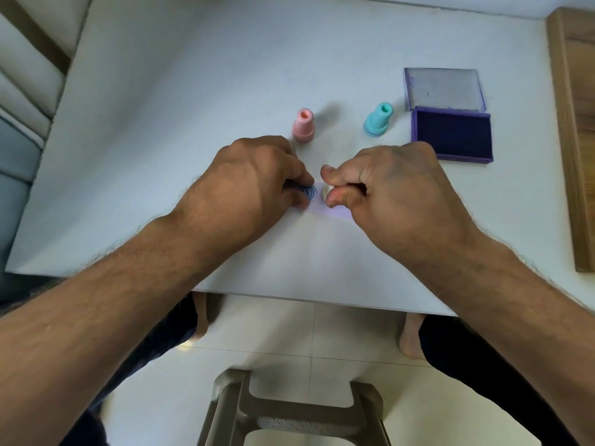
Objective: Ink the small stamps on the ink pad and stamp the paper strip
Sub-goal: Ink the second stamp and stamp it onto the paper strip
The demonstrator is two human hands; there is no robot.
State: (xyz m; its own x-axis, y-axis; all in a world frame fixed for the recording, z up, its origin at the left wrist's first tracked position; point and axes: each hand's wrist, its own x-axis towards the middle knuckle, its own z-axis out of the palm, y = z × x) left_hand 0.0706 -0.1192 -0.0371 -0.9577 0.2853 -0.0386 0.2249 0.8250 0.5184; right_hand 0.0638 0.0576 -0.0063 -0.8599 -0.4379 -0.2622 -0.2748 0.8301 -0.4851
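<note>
Beside the ink pad (454, 136), the right hand (386, 191) pinches a pale stamp (325, 191) on the paper strip (317, 206); the left hand's (254, 185) curled fingers (297, 201) press the strip.

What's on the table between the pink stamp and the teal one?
Nothing: in the head view only bare white table lies between the pink stamp and the teal stamp.

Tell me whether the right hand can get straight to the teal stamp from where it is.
Probably yes, once it lets go. The teal stamp stands upright just beyond the right hand, with bare table between them. But that hand's fingers are pinching a small pale stamp on the paper strip.
</note>
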